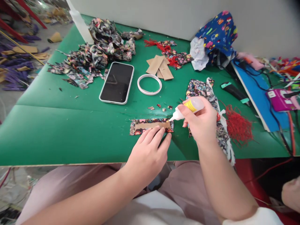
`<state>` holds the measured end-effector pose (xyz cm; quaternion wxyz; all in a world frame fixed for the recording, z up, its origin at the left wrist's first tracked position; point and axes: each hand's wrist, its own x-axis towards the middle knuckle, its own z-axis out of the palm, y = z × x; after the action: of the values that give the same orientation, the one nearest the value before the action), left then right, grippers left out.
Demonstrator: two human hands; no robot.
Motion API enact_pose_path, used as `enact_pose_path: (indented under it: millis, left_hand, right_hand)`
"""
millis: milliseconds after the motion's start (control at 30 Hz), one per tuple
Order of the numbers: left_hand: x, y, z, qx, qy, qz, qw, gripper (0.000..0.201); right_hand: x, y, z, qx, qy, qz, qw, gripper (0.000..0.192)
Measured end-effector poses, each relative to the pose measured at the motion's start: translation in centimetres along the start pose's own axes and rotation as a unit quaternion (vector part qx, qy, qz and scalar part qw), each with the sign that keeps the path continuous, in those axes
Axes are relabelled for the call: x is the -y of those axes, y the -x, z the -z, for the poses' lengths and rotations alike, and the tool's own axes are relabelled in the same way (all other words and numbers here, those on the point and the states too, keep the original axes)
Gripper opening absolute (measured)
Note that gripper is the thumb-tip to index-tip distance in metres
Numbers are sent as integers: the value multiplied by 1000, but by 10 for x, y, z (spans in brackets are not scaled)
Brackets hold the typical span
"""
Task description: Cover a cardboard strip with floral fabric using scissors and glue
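Note:
A strip of brown cardboard (142, 125) lies on a piece of dark floral fabric (132, 128), whose edges show around it. My left hand (150, 150) rests flat with its fingertips on the strip and the fabric's near edge. In my right hand (203, 122) is a small glue bottle (199, 104) with a yellow label, tilted so its white nozzle points down at the strip's right end. Whether the tip touches the fabric I cannot tell. Tiny fabric scraps (159, 106) lie just beyond. More floral fabric (197, 87) lies partly under my right hand and forearm.
Beyond my hands are a phone (117, 82), a white ring (138, 84), cardboard strips (164, 68) and a heap of floral scraps (100, 47) beside a white bottle (81, 26). To the right are red threads (237, 125), a cutter (235, 92) and a blue board (264, 103).

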<state>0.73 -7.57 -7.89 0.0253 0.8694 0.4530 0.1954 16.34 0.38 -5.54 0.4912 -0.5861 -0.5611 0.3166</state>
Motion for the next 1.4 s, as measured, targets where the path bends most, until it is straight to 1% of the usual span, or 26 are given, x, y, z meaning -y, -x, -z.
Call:
enact_pose_path:
  millis: [200,300,433,500,567,700,800,867,967,1067,1267,1400]
  left_hand:
    - [-1,0,1,6,-4,-1,1000,34]
    - [-1,0,1,4,-3,-2,1000,34]
    - [-1,0,1,3,-2,-2,1000,34]
    - [-1,0,2,3,-2,-1,1000,34]
    - [-1,0,2,4,-1,-2,1000,33]
    - [-1,0,1,0,2,-4,1000,33]
    - [-1,0,1,1,3,-4,1000,33]
    - [-1,0,1,6,3,-4,1000,34]
    - [-1,0,1,12,4,-2,1000,34]
    - [0,1,1,17,5,-2,1000,35]
    - [0,2,0,13,4,-3,1000,35]
    - [0,2,0,18,2,-3,1000,36]
  right_hand:
    - [1,3,0,27,14,24,999,27]
    - [4,3,1,4,7,38,999,27]
    - [6,2,-1,-26,-31,62,997,31]
    - [4,-1,-2,-27,-66,42,997,32]
    - [3,-3,-1,-16,-108,-4,994,33]
    - [5,-9,9,45,-189,-107,975,38]
    - [8,-12,15,80,-217,-154,961,43]
    - [9,-12,16,90,-213,-161,960,40]
    - [6,-11,12,70,-185,-156,968,34]
    - [2,-10,7,54,-159,-144,975,35]
    - [-4,-9,1,62,-130,-122,982,37]
    - [-3,-9,3,61,-132,-119,982,37]
